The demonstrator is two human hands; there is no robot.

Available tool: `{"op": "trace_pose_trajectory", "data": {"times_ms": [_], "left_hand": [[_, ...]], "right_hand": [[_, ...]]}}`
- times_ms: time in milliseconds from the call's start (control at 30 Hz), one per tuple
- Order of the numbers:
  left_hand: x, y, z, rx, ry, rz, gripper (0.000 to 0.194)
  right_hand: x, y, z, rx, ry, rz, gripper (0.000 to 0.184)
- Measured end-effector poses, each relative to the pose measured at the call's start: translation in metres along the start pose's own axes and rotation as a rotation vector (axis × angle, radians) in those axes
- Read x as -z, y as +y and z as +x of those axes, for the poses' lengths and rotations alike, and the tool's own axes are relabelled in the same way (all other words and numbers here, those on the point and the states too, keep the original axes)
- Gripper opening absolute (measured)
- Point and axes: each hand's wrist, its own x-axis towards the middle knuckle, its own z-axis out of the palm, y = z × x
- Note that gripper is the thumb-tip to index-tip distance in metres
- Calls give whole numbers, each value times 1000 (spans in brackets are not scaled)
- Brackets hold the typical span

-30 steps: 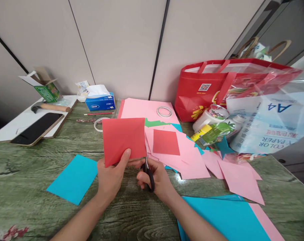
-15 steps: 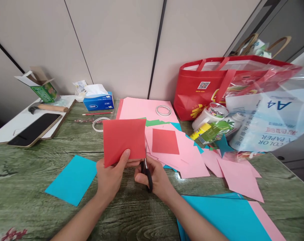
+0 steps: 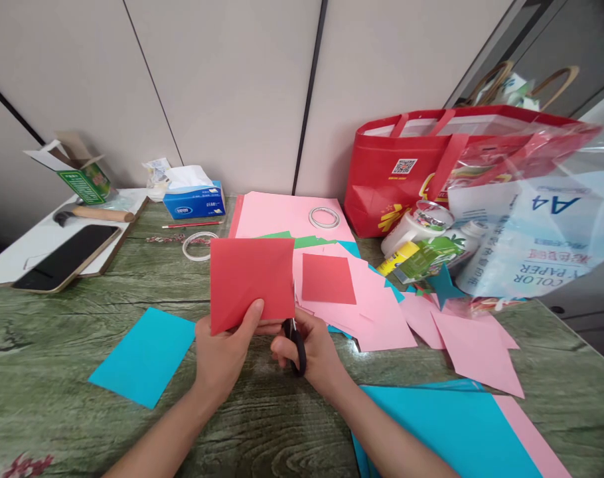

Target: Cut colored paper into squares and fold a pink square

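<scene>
My left hand [image 3: 227,355] pinches the lower edge of a red paper sheet [image 3: 251,280] and holds it upright above the green wood-grain table [image 3: 48,332]. My right hand [image 3: 314,352] grips black-handled scissors [image 3: 296,342], whose blades run up along the sheet's right edge. A smaller red square [image 3: 328,279] lies just right of the scissors on pink paper [image 3: 376,312].
A blue sheet [image 3: 145,355] lies to the left and a large blue sheet [image 3: 446,431] at the lower right. Behind are tape rolls [image 3: 324,218], a tissue box [image 3: 195,202], a phone [image 3: 66,255], a red bag [image 3: 406,172], glue bottles [image 3: 416,232] and a paper pack [image 3: 535,245].
The red sheet and both hands have shifted slightly right and up, with the scissors staying at the sheet's right edge. Nothing else has moved.
</scene>
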Motion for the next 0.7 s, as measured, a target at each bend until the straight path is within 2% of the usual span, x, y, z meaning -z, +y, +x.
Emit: {"op": "trace_pose_trajectory", "data": {"times_ms": [433, 567, 700], "left_hand": [[0, -2, -1, 10, -3, 46, 22], [1, -3, 0, -111, 76, 227, 20], [3, -9, 0, -148, 58, 262, 19]], "right_hand": [[-4, 3, -1, -55, 54, 42, 39], [-3, 1, 0, -14, 74, 74, 41], [-2, 1, 1, -24, 103, 101, 42]]}}
